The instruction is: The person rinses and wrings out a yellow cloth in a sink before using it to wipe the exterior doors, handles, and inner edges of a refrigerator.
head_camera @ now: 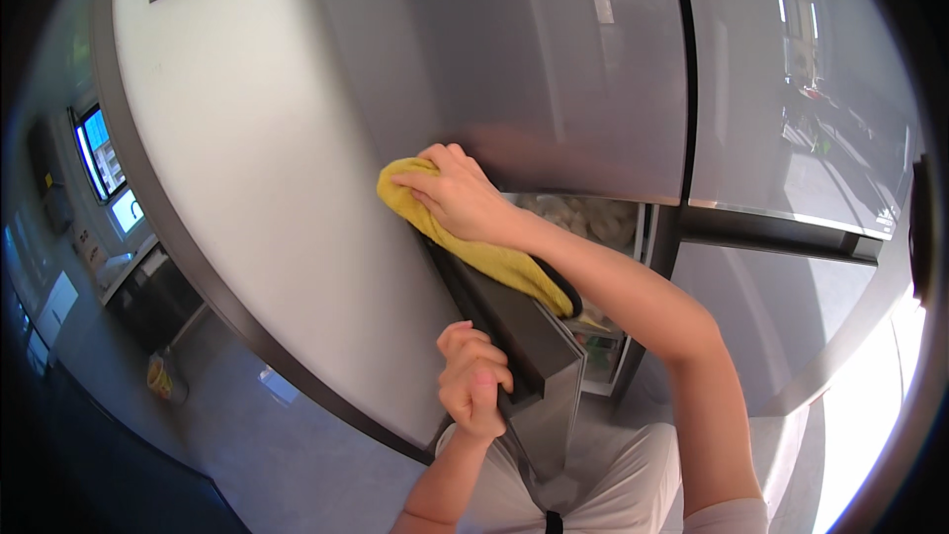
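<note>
My right hand (463, 196) presses a folded yellow cloth (493, 258) with a dark edge onto the far end of the top edge of an opened lower refrigerator door (537, 326). The cloth trails back along that edge under my forearm. Nearer to me, my left hand (474, 378) is closed around the dark recessed handle (485, 322) at the door's near corner. Behind the door, the open compartment shows pale bagged contents (586, 215), partly hidden by my right arm.
Above is the closed glossy grey upper door (549, 74); another upper door (786, 89) and a lower door (771, 311) stand to the right. A pale panel (245, 126) with a dark frame rises close on the left. A bin (167, 378) stands on the floor beyond it.
</note>
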The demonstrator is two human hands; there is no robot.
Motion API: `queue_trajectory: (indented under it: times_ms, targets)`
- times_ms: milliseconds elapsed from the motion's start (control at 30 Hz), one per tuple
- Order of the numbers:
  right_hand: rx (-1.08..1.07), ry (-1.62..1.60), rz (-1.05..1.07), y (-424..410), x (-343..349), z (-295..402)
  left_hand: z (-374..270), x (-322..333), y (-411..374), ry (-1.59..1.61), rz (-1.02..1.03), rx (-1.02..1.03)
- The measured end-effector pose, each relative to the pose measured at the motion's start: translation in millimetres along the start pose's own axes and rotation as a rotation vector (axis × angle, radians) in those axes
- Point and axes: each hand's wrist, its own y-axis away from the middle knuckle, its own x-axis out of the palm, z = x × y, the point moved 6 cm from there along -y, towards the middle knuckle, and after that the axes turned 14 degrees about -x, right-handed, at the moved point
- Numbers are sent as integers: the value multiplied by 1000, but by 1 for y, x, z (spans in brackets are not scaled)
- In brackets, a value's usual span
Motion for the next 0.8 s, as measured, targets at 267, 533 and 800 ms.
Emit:
queue_trajectory:
  times_ms: [267, 533, 800]
  targets:
    - [-11, -138, 584, -14, 61, -18, 1, -10, 1, 56, 1, 60]
    - [116, -509, 451, 11, -45, 86, 4, -21, 6, 75, -14, -49]
    - [-85, 10, 381, -39, -65, 60, -6, 3, 4, 34, -1, 78]
